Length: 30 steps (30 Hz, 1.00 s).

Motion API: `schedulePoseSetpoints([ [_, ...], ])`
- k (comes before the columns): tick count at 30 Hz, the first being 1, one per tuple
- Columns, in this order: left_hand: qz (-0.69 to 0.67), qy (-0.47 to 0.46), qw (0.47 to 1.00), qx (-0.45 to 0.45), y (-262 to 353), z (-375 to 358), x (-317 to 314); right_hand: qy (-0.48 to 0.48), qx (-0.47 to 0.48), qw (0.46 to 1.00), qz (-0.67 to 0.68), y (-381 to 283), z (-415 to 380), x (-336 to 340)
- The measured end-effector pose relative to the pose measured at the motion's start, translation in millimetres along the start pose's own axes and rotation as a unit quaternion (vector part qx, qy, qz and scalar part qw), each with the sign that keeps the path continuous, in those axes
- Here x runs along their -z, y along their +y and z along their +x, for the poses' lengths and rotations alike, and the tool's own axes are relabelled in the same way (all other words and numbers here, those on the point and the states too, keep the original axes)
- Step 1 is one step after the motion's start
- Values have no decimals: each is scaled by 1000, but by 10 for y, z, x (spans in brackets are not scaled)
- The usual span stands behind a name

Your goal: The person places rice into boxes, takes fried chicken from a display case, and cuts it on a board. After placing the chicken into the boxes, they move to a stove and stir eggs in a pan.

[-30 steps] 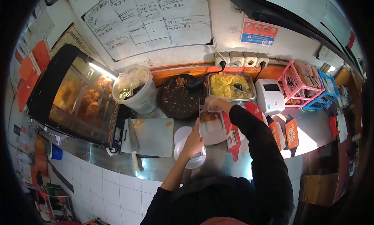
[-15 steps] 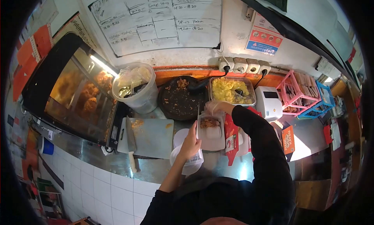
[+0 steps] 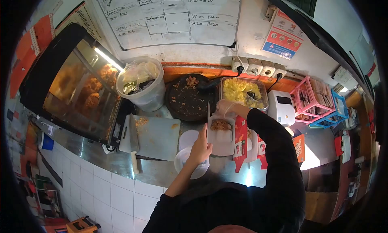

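Observation:
My left hand point(image 3: 201, 147) is closed on a thin, upright, pale piece seen edge-on; whether it is a box flap or something else I cannot tell. Just right of it lies an open, lined box point(image 3: 221, 147) holding white rice point(image 3: 223, 136) and browned, shredded-looking food point(image 3: 221, 125). My right hand point(image 3: 226, 108), in a clear plastic glove, is bent over the far end of this box with its fingers drawn together; what they hold is hidden. A red and white carton point(image 3: 241, 142) stands beside the box, partly over another open one.
Behind are a black round stone plate point(image 3: 190, 103) and a tray of yellow food point(image 3: 242, 89). Left lie a knife point(image 3: 134, 142) and a cutting board point(image 3: 161, 138), near a plastic bucket point(image 3: 151, 95) and display case point(image 3: 81, 87). Clear tubs point(image 3: 194, 168) sit by my left forearm.
The camera view has shifted slightly. My left hand stays on the thin piece, and my right hand stays at the far end of the box, its fingers slightly changed in pose.

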<state>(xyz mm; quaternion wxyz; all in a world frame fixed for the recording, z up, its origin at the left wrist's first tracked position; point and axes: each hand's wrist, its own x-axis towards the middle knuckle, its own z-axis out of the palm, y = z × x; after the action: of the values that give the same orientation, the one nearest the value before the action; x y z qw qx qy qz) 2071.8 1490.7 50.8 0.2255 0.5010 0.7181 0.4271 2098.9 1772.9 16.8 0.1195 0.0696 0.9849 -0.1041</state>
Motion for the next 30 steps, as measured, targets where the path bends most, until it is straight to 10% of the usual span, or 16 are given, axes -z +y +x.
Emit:
schedulePoseSetpoints([
  [13,-16,21,997,71,67,8,-139,-213,-94,968,91,331,99,-140],
  [18,1,-10,995,95,182,32,-140,-125,-49,987,89,425,-124,-155],
  [25,110,252,951,-143,686,116,222,51,-92,994,10,-426,-453,1197],
  [28,92,341,907,-228,1026,222,272,420,-107,858,277,-1359,-812,1518],
  [30,96,354,901,-234,1171,199,307,408,-78,820,395,-1886,-1133,1767],
])
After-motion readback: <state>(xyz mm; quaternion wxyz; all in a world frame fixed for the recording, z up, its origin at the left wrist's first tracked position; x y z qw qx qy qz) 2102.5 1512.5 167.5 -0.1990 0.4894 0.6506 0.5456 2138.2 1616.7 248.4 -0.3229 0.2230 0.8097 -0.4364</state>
